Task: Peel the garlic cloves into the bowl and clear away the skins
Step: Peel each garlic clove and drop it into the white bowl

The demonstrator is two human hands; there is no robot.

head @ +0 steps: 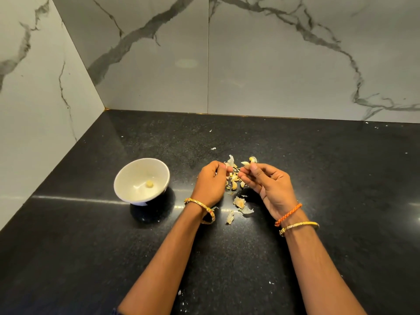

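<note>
Both hands are hovering over the black counter [295,167], right above a little mess of garlic. The left hand [210,184] is sitting knuckles-up with its fingers curled in, and the fingertips are pinching something small at the tip, looks like a bit of skin, though honestly it's too tiny to be sure what it is. The right hand [270,185] is turned palm-ish toward the camera, thumb and forefinger pressing together on a pale clove [246,163] that's poking out past the fingertips, the rest of the fingers curling loosely underneath. The 2 hands are almost touching at the fingertips.

The bowl [127,178] is sitting just left of the left hand, white, tilting toward the camera a bit, and there's 1 peeled clove [149,184] lying near the bottom of it.

The skins [239,202] are lying scattered on the counter between and below the hands, with more yellowish pieces [233,178] bunched right under the fingertips, can't tell which of those are cloves and which are peel. A few white flecks are dotted around farther out too.

Gold bangles are showing on both wrists, plus an orange thread band [288,214] on the right one. Marble-look wall [272,64] is running behind it all.
</note>
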